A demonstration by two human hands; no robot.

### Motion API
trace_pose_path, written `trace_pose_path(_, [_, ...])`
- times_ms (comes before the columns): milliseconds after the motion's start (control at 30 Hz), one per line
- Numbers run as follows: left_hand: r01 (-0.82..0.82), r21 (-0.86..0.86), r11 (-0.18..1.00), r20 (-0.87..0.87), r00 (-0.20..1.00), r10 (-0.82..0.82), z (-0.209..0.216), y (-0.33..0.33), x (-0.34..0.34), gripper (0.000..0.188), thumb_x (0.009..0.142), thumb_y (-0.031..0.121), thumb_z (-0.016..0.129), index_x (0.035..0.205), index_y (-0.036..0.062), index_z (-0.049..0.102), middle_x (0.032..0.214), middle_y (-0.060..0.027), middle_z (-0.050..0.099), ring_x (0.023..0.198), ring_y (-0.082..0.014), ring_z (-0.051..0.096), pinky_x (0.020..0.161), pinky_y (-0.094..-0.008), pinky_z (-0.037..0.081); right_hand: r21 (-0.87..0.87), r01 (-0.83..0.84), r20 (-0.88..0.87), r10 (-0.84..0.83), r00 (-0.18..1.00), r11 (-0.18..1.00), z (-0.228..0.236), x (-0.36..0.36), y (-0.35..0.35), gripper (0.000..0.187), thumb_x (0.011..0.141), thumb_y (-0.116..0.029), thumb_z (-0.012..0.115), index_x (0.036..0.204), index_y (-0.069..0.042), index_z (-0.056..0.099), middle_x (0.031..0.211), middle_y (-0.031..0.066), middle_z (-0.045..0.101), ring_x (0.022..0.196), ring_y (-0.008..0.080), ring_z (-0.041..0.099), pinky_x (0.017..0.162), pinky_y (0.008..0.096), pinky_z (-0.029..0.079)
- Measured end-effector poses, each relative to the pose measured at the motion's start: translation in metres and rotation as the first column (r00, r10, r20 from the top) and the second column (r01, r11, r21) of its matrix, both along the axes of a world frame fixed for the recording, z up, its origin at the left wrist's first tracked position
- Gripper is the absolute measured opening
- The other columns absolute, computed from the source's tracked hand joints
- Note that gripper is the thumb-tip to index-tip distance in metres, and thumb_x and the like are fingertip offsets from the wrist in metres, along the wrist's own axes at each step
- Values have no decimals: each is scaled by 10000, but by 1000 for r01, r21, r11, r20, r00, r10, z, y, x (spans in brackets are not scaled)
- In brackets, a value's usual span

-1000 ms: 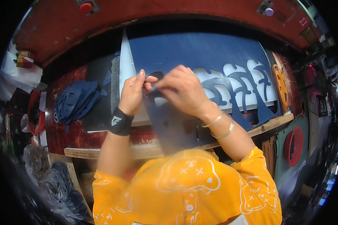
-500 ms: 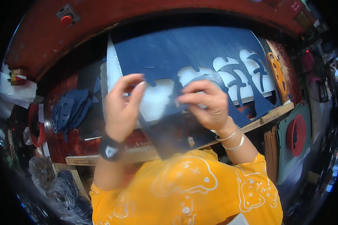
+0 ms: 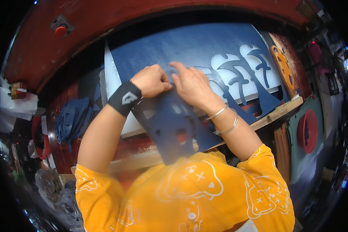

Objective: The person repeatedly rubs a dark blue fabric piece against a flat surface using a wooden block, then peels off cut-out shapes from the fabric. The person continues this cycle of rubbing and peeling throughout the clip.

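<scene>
A dark blue sheet (image 3: 158, 42) lies on a white board, with rows of curved openings cut through its near part. My left hand (image 3: 152, 80), with a black wristband, is curled closed at the sheet, its thumb and forefinger pinching the material near the cut edge. Close beside it, my right hand (image 3: 193, 84), wearing bracelets, rests over the sheet with forefinger stretched out and thumb apart. Below the hands, a blurred blue cut-out web (image 3: 168, 127) with several holes hangs toward my yellow shirt. My hands cover part of the cut edge.
A wooden rail (image 3: 278, 111) runs along the near bench edge. An orange perforated plate (image 3: 284, 69) stands at the right, above a red round bin (image 3: 307, 130). Crumpled blue scraps (image 3: 73, 118) lie at left. A red machine beam (image 3: 150, 17) with a red button (image 3: 60, 31) spans the back.
My left hand has moved right and away from me, going from fingers apart to closed. My right hand has shifted left and away, and its forefinger has straightened. The hanging web now shows more holes.
</scene>
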State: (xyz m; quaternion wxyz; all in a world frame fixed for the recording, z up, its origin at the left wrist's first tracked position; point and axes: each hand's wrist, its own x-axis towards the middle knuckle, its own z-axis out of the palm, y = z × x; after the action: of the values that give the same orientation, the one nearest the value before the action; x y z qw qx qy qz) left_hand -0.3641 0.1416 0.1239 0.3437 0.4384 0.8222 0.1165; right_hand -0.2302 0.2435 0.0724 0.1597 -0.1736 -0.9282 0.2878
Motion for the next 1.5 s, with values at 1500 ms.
trace_pose_path(1500, [-689,678,257,697,713,71,-8,-114,78,333,921,258,664,685,63,535,624,44,492,537,-46,398,500,-196,321,134,-404,-615,395,682,905,57,21,-67,298,738,-165,759,996,-48,664,878,80,662,817,245,632,744,349,459])
